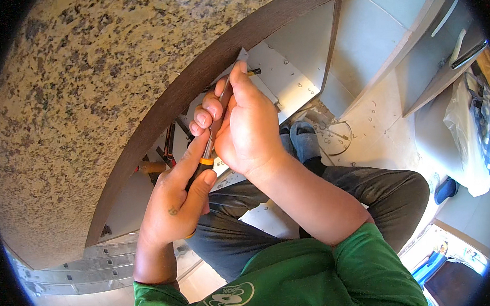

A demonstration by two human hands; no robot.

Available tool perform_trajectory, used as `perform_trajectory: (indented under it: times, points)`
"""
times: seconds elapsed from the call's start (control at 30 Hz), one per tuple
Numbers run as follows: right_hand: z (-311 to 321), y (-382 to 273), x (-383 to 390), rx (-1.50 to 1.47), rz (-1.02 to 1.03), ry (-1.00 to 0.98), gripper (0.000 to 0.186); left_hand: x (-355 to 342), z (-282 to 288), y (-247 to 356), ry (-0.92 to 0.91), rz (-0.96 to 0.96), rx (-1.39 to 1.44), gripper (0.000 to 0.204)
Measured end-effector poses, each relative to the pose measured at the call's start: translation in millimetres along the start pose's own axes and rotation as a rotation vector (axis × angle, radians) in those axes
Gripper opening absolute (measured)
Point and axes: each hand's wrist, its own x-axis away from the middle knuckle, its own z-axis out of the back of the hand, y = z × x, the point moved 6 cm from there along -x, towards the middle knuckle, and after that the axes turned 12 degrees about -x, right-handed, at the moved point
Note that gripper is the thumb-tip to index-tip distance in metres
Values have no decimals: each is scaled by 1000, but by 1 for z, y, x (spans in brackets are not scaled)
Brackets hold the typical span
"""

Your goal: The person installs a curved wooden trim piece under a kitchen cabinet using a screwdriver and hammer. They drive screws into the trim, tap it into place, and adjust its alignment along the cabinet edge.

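Note:
I hold a chisel point(208, 145) slantwise between both hands, its flat steel blade pointing up and away from me. My left hand point(176, 205) is closed around its black and yellow handle, with the index finger stretched along toward the blade. Farther up, my right hand point(244, 122) grips the blade between curled fingers and thumb, which hide part of it. The bevelled tip shows past my right thumb, beside the dark brown wooden edging point(173, 88) of a speckled stone-look countertop point(93, 89). Whether the tip touches that edging I cannot tell.
Below the counter edge lie several tools, among them a wooden-handled one point(153, 167) and a black and yellow one point(254, 72). Pale panels point(301, 39) stand behind. My sandalled foot point(305, 139) rests on the littered floor. A white plastic bag point(468, 131) hangs at right.

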Motion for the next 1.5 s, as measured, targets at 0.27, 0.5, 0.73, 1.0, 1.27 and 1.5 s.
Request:
perform_trajectory:
  times: [0.27,0.5,0.73,1.0,1.27,1.5]
  points:
    - [-3,-6,1,4,53,-24,44,-4,0,2,-41,32,16,55]
    - [0,-8,0,56,38,13,40,-10,-2,1,-48,15,-13,55]
    - [-5,-13,-1,52,46,-5,40,-16,-3,3,-45,-6,6,53]
    - [-5,-12,-1,75,-33,11,40,-16,-6,6,-33,-6,3,53]
    - [-4,-19,-2,62,58,-3,39,-17,-7,3,-26,42,-32,55]
    - [-5,-23,-4,74,79,19,41,-22,-9,11,-44,-27,21,54]
